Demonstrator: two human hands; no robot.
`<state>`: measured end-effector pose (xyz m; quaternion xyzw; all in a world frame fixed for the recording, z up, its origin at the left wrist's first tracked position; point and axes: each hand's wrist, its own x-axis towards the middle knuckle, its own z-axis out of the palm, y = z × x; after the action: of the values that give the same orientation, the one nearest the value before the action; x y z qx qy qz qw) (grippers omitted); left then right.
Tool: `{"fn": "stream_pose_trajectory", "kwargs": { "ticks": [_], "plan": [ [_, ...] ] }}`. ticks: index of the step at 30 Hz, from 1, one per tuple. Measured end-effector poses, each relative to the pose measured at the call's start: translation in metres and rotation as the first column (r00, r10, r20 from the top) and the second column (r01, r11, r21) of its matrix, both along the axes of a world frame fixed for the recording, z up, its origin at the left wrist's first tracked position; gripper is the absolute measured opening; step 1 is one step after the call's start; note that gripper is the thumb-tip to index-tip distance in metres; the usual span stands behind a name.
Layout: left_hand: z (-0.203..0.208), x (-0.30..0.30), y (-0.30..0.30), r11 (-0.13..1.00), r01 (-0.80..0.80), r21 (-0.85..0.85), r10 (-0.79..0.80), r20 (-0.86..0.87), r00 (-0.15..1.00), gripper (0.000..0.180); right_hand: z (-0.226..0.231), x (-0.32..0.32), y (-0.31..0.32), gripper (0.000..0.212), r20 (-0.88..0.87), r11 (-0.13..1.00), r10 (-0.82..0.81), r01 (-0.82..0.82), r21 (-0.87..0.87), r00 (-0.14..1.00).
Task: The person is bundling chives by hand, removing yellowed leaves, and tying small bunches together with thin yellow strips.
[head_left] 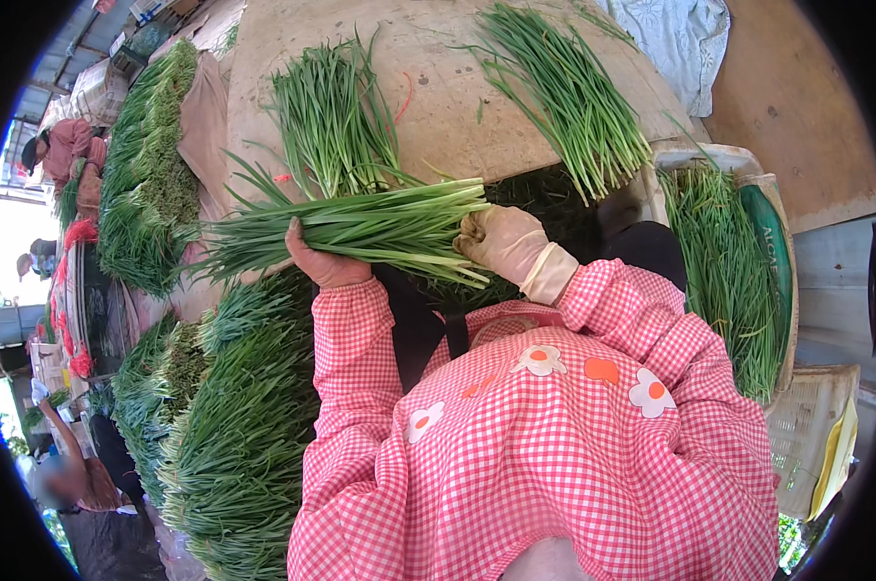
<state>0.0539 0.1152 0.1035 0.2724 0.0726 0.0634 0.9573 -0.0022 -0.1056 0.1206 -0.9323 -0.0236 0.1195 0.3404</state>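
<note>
Where the bare left hand (pixel 331 266) closes: I see its thumb laid over a long green leafy bunch (pixel 380 228) with pale cut ends, palm beneath; its other fingers are hidden.
Gloved right hand (pixel 511 248): in a thin off-white glove, its fingers bend against the pale ends; from my remote post I cannot tell whether they pinch or merely press.
Held bunch: sideways between both hands, at the near edge of the tan board desk (pixel 438 107), pale ends to the right.
Desk top: I make out two more green bunches, a left bunch (pixel 331 121) beside a thin red string (pixel 408 97), and a right bunch (pixel 568 111) jutting past the edge.
Right side: a white box (pixel 659 203) filled with long green leaves (pixel 719 261).
Left side: a thick green heap (pixel 249 416) of leafy bunches.
</note>
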Motion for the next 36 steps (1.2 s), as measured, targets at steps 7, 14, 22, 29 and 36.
{"fn": "stream_pose_trajectory", "kwargs": {
  "ticks": [7, 14, 22, 29, 36],
  "plan": [
    [0.006, 0.0, 0.001, 0.997, -0.052, -0.065, 0.053, 0.006, 0.999, 0.035, -0.008, -0.008, -0.026, 0.022, 0.137, 0.98, -0.066, 0.09, -0.176, 0.988],
    [-0.005, 0.005, 0.012, 0.996, -0.085, -0.027, 0.085, -0.01, 0.996, 0.037, 0.017, -0.036, -0.072, 0.016, 0.262, 0.989, -0.08, 0.109, -0.098, 0.962],
    [0.005, 0.001, -0.013, 0.999, -0.038, -0.038, 0.038, 0.001, 0.999, 0.041, 0.046, -0.032, -0.001, 0.029, 0.488, 0.92, 0.365, -0.227, -0.319, 0.793],
    [0.022, -0.011, -0.018, 0.999, -0.016, -0.039, 0.017, 0.026, 1.0, 0.037, 0.037, -0.051, -0.007, 0.026, 0.471, 0.896, 0.402, -0.232, -0.379, 0.785],
    [0.014, -0.012, -0.017, 0.993, 0.113, 0.039, -0.114, 0.028, 0.993, 0.036, 0.032, -0.065, -0.039, 0.025, 0.228, 0.901, 0.396, -0.33, -0.281, 0.889]
  ]
}}
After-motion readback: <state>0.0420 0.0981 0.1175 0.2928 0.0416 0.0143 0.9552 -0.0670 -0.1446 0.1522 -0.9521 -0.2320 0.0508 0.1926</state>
